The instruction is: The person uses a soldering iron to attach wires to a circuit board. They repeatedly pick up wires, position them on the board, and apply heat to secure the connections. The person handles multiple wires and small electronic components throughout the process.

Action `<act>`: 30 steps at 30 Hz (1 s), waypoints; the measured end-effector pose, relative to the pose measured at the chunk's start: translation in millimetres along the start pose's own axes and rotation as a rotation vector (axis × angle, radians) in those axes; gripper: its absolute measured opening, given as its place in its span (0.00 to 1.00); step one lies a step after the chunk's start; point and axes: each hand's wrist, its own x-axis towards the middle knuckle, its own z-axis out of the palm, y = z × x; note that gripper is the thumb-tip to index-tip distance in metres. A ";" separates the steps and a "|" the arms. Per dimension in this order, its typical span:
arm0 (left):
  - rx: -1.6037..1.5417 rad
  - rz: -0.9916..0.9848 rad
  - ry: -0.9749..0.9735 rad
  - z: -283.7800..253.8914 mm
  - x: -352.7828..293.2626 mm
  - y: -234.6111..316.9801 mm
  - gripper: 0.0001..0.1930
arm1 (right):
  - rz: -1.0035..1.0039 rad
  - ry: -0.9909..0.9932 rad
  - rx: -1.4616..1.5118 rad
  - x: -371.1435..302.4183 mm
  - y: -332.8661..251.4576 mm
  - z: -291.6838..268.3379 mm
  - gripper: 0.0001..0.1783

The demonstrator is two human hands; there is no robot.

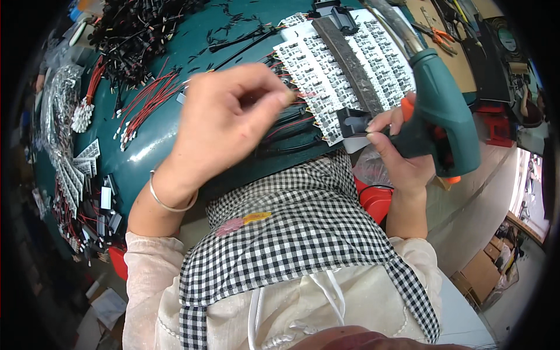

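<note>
My right hand (405,160) is closed round the dark handle of a green soldering gun (446,111) with orange parts. Its metal barrel slants up and away to the left. My left hand (224,119) is raised over the table, thumb and fingers pinched together; whatever they hold is too small or hidden to make out. Just right of those fingertips lies a white panel of small circuit boards (315,76), with red and black wires along its left edge. A dark flat bar (350,67) lies across the panel, with a black block (353,122) at its near end.
Bundles of red wires (143,111) and a heap of black cable parts (137,41) lie on the green table (154,149). Plastic bags (58,116) lie at the left edge. Orange-handled pliers (437,38) rest on a board at the far right.
</note>
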 end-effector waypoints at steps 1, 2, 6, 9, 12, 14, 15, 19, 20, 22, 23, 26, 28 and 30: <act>0.015 -0.048 0.076 -6.8 0.3 -3.4 0.05 | 0.003 0.006 -0.019 -0.8 -0.7 -2.0 0.42; 0.010 -0.043 0.149 -15.0 1.9 -13.8 0.05 | 0.020 0.047 -0.008 -3.3 0.5 -3.2 0.42; 0.285 -0.212 0.317 -75.9 -5.9 -57.9 0.06 | 0.030 0.154 0.123 0.6 0.1 3.5 0.39; 0.602 -0.294 0.389 -110.5 -17.0 -89.4 0.07 | -0.024 0.149 0.108 2.7 7.2 3.7 0.42; 0.753 -0.277 0.398 -125.8 -26.1 -94.0 0.06 | 0.002 0.158 0.076 7.3 3.3 5.3 0.42; 0.596 -0.274 0.468 -125.7 -27.2 -91.7 0.06 | -0.020 0.149 0.076 9.1 4.1 7.0 0.42; 0.506 -0.266 0.499 -123.8 -26.4 -92.2 0.06 | -0.020 0.149 0.061 9.4 3.3 6.6 0.42; 0.432 -0.174 0.487 -122.9 -29.2 -73.8 0.06 | -0.005 0.146 0.065 10.9 2.4 9.6 0.42; 0.334 -0.181 0.456 -126.1 -30.3 -72.3 0.06 | 0.008 0.166 0.058 9.1 0.2 9.8 0.42; 0.143 -0.189 0.394 -134.9 -31.8 -68.4 0.06 | -0.006 0.164 0.044 6.3 0.8 7.5 0.43; 0.054 -0.193 0.357 -134.4 -32.7 -62.1 0.06 | -0.007 0.167 0.076 6.7 2.7 8.7 0.43; -0.190 -0.187 0.195 -106.4 -31.2 -30.7 0.06 | 0.029 0.192 0.130 5.6 1.3 9.6 0.43; -0.254 -0.189 0.085 -76.6 -29.0 -15.9 0.05 | 0.055 0.204 0.166 7.9 -1.4 17.2 0.43; -0.284 -0.231 0.013 -49.0 -22.2 -0.1 0.04 | 0.039 0.199 0.203 12.9 -6.4 25.5 0.42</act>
